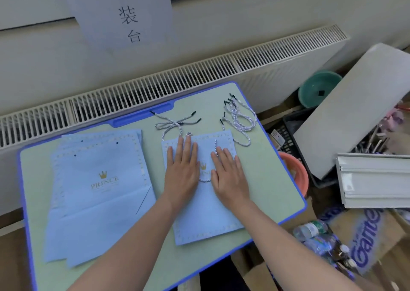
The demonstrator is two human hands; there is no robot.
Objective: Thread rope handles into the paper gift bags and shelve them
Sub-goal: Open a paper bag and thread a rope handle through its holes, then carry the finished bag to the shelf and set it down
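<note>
My only view comes from the camera on my head, looking forward and steeply down at the desk [261, 180] from close above. Its far edge meets the radiator [199, 78]; its near edge runs off the bottom.

Small desk [261, 180], pale green top with blue rim, pushed against a long cream radiator [199, 73] with a slatted grille. Wall [244, 9] behind it is off-white; a paper sign [124, 11] with black handwritten characters hangs on it. Right of the desk, floor clutter: teal basin [317, 86], orange basin [297, 175], black crate [295, 131], a grey panel [355, 104] leaning over them, white slatted piece [375, 180], plastic bottles [315, 231], cardboard box [368, 242] with blue lettering. Light even, soft, no hard shadows.
</note>
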